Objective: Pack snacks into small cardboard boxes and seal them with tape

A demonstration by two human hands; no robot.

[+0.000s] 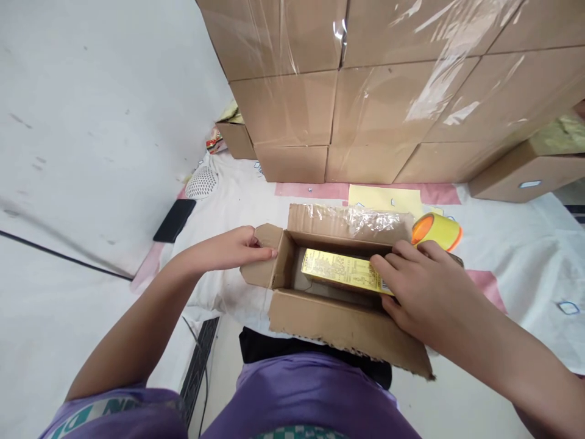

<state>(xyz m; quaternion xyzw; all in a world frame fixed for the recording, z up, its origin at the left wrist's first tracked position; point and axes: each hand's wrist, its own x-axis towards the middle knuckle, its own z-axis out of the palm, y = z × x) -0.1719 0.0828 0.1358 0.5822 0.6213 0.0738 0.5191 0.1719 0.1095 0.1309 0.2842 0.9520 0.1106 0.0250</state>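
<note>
In the head view an open cardboard box (347, 326) sits at the near edge of the cloth-covered table, its flaps folded outward. My left hand (247, 247) pinches the box's left end flap, thumb on top. Over the box's right part, my right hand (418, 286) has its fingers closed around the right end of a yellow printed carton (340, 268). That narrow carton lies lengthwise inside the box, slightly tilted. Its right end is hidden by my hand. Clear tape clings to the far flap (315, 221).
Behind the box rises a stack of brown cartons (287, 110) wrapped in clear film. A yellow tape roll (436, 231) stands just beyond my right hand. A black flat object (174, 221) and a white perforated item (202, 183) lie at left. Another open carton (507, 174) is at right.
</note>
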